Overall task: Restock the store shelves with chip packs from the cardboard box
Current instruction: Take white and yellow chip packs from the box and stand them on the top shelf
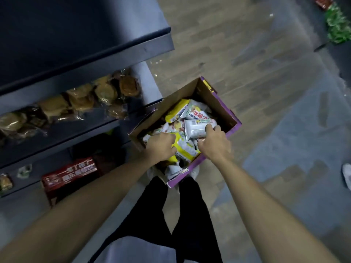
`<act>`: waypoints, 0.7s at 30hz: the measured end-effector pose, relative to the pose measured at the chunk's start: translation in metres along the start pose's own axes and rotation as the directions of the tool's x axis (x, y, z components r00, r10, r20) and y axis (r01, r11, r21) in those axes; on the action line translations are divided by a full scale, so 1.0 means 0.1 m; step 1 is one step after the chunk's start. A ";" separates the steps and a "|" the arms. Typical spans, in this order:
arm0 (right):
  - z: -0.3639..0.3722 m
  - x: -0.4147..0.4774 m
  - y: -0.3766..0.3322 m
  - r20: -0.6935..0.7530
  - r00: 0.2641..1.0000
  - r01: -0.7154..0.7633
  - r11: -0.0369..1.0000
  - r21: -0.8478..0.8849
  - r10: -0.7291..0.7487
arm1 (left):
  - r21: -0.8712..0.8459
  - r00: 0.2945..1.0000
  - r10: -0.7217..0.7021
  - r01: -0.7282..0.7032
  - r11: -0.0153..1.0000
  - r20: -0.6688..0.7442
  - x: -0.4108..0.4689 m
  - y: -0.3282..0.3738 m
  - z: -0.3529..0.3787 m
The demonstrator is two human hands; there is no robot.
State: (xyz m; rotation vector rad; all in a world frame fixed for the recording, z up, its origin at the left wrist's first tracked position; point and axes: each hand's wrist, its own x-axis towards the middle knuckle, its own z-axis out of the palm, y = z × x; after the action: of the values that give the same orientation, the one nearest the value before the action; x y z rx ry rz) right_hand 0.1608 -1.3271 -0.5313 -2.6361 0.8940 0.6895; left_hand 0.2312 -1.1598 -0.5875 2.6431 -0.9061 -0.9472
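While both of your hands are down in the cardboard box, which sits low in front of your legs just beside the end of the shelves, treat what you hold as air-filled foil. The chip packs lie in a loose heap that fills the near half of the box. They should weigh almost nothing, but they are puffy, slick and easy to crush.

Your right hand is on a white pack at the top of the heap. Its fingers are curled over the pack's near end and pinch it. Your left hand is curled into the heap at a yellow pack. It seems to grip that pack's edge, but its fingertips are buried and you cannot see how far they wrap.

Take each pack by its flat crimped seam or lightly across its width. Do not squeeze the middle, since the chips inside will likely break and a smooth bag can squirt out of a hard grip. Neighbouring packs may cling and come up with the one you lift.

On the shelves, wrapped biscuits fill the middle level and a red carton sits lower down, so choose your gap before you lift.
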 end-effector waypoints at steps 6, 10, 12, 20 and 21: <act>0.41 0.35 0.04 0.045 0.996 0.078 0.996 0.039 -0.080 | 0.014 0.996 -0.033 0.032 0.999 0.080 0.16 -0.05 0.49; 0.68 0.65 0.17 0.095 0.985 0.145 0.989 -0.004 -0.144 | -0.048 0.997 -0.073 0.074 0.996 0.028 0.33 0.01 0.64; 0.79 0.86 0.29 0.136 0.977 0.168 0.985 -0.031 -0.162 | -0.077 0.997 -0.081 0.081 0.994 -0.006 0.40 0.04 0.72; 0.95 1.42 0.35 0.256 0.941 0.288 0.920 -0.265 -0.221 | -0.176 0.978 -0.209 0.204 0.963 -0.013 0.63 0.01 1.11; 0.94 1.45 0.32 0.273 0.937 0.294 0.913 -0.283 -0.217 | -0.178 0.976 -0.215 0.211 0.961 -0.008 0.66 0.01 1.13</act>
State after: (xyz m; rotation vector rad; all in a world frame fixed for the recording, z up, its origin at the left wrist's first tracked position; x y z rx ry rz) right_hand 0.2080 -1.3866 -0.6896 -2.7920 0.3799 1.1294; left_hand 0.1998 -1.1974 -0.7091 2.6297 -0.5111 -0.9848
